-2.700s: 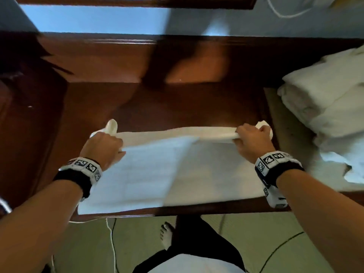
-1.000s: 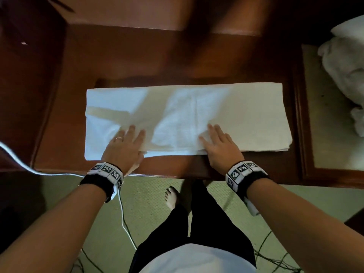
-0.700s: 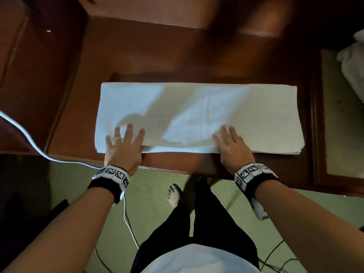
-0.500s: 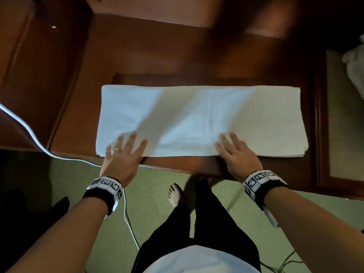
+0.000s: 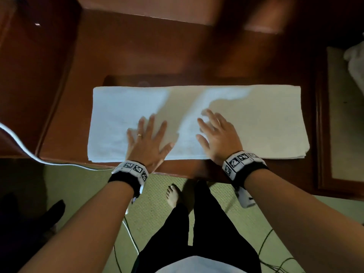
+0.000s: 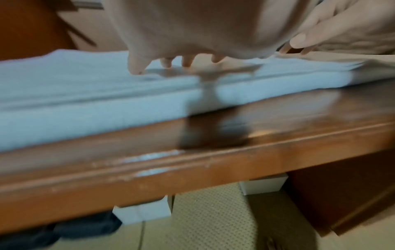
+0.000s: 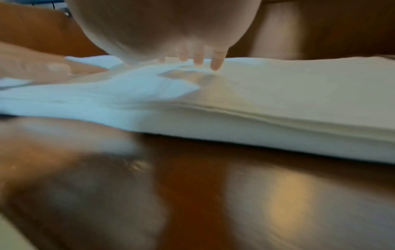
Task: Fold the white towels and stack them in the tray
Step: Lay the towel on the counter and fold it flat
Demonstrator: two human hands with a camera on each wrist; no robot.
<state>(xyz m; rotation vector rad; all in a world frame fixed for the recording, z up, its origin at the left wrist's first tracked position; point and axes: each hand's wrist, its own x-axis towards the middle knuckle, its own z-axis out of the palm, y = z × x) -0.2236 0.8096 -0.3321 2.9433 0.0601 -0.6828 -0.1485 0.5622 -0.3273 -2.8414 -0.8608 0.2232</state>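
Your left hand (image 5: pixel 146 142) is lying flat with its fingers straight and spread, palm down on the folded white rectangular cloth towel (image 5: pixel 256 123); it is gripping nothing. Your right hand (image 5: pixel 217 137) is lying the same way just beside it, fingers spread and extended, holding nothing. In the left wrist view the fingers (image 6: pixel 136 67) are reaching down onto the towel's top surface (image 6: pixel 64 81); in the right wrist view the fingers (image 7: pixel 217 62) are touching the top layer (image 7: pixel 299 88).

Compared with half a second ago, both hands are now sitting further onto the towel and closer together. Then, they were resting at its near edge, the left near the left corner; now they are covering the middle of the strip. Motion blur is showing on the fingertips of both hands. The towel itself is keeping the same long, flat, layered shape and the same position.

The towel is lying lengthwise across the dark reddish-brown polished wooden table (image 5: pixel 137 56), with its near long edge just beside the table's front edge. It is extending well beyond your left hand to the left and well beyond your right hand to the right.

At the far right, the brown wooden tray with a pale base (image 5: pixel 338 115) is sitting apart from the towel's right end, and crumpled white cloth (image 5: pixel 356 64) is lying in it at the frame's edge.
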